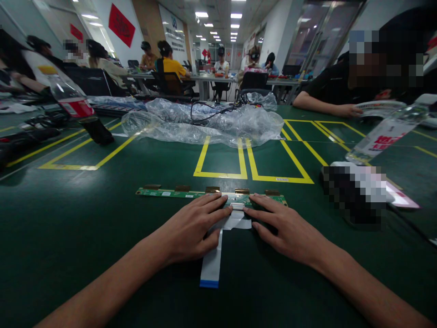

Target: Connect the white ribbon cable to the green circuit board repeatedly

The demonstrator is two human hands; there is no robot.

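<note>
At ten o'clock from the hands, a bottle (pixel 70 98) with a red label, its writing too blurred to read; higher on the far wall, a red sign (pixel 121 25) with dark characters, also unreadable. Toward twelve o'clock, crumpled clear plastic wrap (pixel 205 123) with a black cable (pixel 218 109) across it, and nearer, yellow tape boxes (pixel 221 174) on the green table (pixel 68 228). Just short of those, a narrow green circuit board (pixel 170 193), flat on the table, long axis from nine to three o'clock, its small white labels too small to read. Left hand (pixel 191 232) open, palm down, fingers pressed on a white ribbon cable (pixel 211 264) where it meets the board; ribbon trailing toward six o'clock, blue-tipped end nearest the camera. Right hand (pixel 287 228) open and flat too, fingertips touching the same junction from three o'clock. At two o'clock, a second bottle (pixel 385 132), tilted, red characters on its white label not legible; beyond it, a co-worker's hand (pixel 344 110) on papers (pixel 378 107).
</note>
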